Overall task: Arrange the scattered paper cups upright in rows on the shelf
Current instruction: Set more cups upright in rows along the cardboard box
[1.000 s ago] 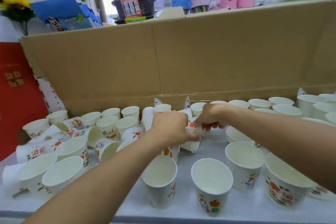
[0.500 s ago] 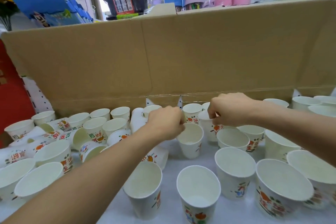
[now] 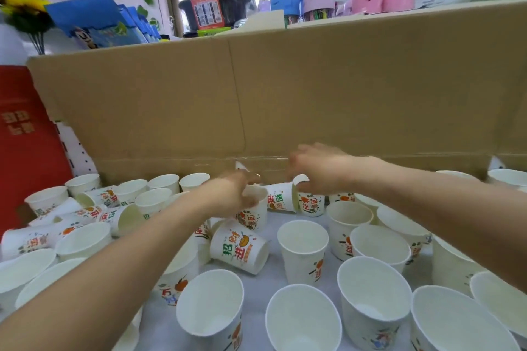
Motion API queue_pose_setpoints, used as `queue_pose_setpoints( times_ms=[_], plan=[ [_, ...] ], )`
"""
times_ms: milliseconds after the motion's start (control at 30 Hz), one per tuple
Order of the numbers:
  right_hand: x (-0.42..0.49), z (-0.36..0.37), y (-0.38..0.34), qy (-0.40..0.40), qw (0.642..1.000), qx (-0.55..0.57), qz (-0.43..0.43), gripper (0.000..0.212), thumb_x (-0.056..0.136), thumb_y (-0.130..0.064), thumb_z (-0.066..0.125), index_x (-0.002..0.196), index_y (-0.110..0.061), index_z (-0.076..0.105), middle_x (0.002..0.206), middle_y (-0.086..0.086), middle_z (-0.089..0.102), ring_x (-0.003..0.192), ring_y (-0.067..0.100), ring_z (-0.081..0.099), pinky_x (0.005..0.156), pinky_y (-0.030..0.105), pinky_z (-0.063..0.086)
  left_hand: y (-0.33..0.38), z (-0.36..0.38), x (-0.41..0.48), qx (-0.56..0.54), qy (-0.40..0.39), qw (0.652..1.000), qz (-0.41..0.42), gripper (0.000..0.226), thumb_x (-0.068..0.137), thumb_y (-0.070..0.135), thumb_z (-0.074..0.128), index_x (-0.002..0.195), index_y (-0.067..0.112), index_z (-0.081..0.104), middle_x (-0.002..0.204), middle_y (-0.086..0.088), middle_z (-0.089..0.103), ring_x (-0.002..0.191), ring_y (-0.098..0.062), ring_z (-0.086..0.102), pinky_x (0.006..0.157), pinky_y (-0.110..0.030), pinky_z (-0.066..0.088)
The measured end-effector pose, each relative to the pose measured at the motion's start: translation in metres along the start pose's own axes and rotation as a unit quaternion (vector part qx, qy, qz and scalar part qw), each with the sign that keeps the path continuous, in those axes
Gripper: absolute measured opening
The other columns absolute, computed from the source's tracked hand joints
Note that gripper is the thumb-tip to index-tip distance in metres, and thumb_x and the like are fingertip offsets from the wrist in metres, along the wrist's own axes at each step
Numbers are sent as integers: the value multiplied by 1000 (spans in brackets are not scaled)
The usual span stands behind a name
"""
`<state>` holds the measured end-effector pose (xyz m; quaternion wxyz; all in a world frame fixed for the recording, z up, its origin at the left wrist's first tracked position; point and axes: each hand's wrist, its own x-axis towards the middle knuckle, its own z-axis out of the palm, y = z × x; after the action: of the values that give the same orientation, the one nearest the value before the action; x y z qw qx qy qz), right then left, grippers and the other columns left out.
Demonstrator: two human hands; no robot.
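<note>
White printed paper cups cover the white shelf point(image 3: 272, 275). Upright ones stand in rows at the front and right, such as a cup point(image 3: 302, 251) in the middle. My left hand point(image 3: 233, 194) grips the rim of an upright cup point(image 3: 253, 215) at the centre. Just to its right, a cup point(image 3: 281, 200) lies tipped on its side, and my right hand point(image 3: 320, 172) pinches it at the rim, above another upright cup point(image 3: 311, 205). A further cup point(image 3: 239, 249) lies on its side under my left forearm. Both hands are blurred.
Several cups lie toppled in a heap point(image 3: 85, 216) at the left, with upright ones behind them. A tall cardboard wall point(image 3: 285, 94) closes the back of the shelf. A red box point(image 3: 25, 134) stands at the far left. Toys and bottles sit above.
Both hands have moved a little farther back toward the cardboard. The cup that my left hand set upright now stands behind it, and my right hand has taken a tipped cup by its rim.
</note>
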<state>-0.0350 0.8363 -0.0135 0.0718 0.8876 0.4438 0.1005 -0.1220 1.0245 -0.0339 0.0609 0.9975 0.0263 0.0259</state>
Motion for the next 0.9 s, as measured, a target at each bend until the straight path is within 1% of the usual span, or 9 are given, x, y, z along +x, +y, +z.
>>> queue_pose_setpoints(
  times_ms=[133, 300, 433, 500, 567, 633, 700, 800, 900],
  plan=[
    [35, 27, -6, -3, 993, -103, -55, 32, 82, -11, 58, 113, -19, 60, 108, 3, 61, 103, 23, 53, 90, 35, 40, 9, 8, 14, 71, -17, 997, 4, 58, 86, 40, 66, 139, 30, 44, 142, 2, 47, 124, -22, 48, 99, -36, 43],
    [53, 37, -7, 9, 983, -166, -81, 17, 84, -9, 57, 84, -23, 47, 93, -2, 67, 81, 18, 56, 88, 34, 38, -1, 6, 15, 115, 31, 992, 33, 24, 88, 39, 61, 112, 33, 62, 118, 7, 61, 104, -19, 56, 83, -32, 48],
    [61, 37, 2, 79, 973, -193, -98, 15, 87, -14, 54, 98, -22, 61, 93, -2, 67, 90, 20, 58, 86, 33, 35, -18, 8, 7, 95, 80, 991, 43, 16, 86, 39, 60, 99, 35, 66, 99, 9, 68, 91, -18, 59, 73, -28, 46],
    [61, 32, 7, 145, 968, -174, -108, 15, 87, -15, 56, 100, -22, 61, 89, -3, 67, 86, 18, 57, 80, 32, 34, -23, 9, 2, 79, 103, 990, 54, 12, 86, 37, 60, 96, 35, 67, 97, 9, 68, 90, -17, 59, 73, -28, 41],
    [55, 23, 11, 213, 965, -128, -88, 13, 86, -12, 58, 86, -24, 57, 77, -3, 64, 74, 18, 52, 72, 31, 31, -25, 8, -1, 65, 121, 988, 66, 11, 87, 34, 60, 94, 32, 67, 95, 10, 68, 89, -15, 59, 75, -28, 37],
    [42, 11, 15, 246, 966, -66, -44, 18, 87, -10, 53, 78, -25, 47, 69, -5, 56, 67, 17, 45, 69, 30, 28, -25, 6, -2, 56, 130, 987, 72, 12, 88, 32, 60, 95, 29, 69, 94, 11, 68, 89, -13, 60, 79, -29, 40],
    [26, -2, 20, 268, 963, 19, 20, 10, 89, -15, 51, 81, -21, 52, 70, -7, 55, 67, 17, 47, 71, 32, 37, -24, 4, 0, 29, 126, 989, 74, 13, 88, 30, 61, 96, 29, 71, 94, 11, 69, 90, -14, 61, 82, -32, 47],
    [0, -18, 28, 197, 960, 165, 109, 8, 87, -19, 55, 86, -23, 61, 74, -10, 62, 71, 15, 58, 65, 31, 47, -18, 5, 13, -32, 98, 991, 90, 12, 87, 25, 64, 94, 26, 73, 95, 7, 70, 87, -13, 63, 76, -36, 55],
    [-19, -18, 31, 56, 963, 222, 140, 8, 85, -14, 61, 82, -19, 67, 72, -9, 64, 64, 6, 57, 55, 20, 42, -6, 11, 26, -44, 60, 992, 105, 14, 87, 23, 67, 99, 25, 73, 100, 5, 71, 88, -13, 63, 79, -35, 55]
  ],
)
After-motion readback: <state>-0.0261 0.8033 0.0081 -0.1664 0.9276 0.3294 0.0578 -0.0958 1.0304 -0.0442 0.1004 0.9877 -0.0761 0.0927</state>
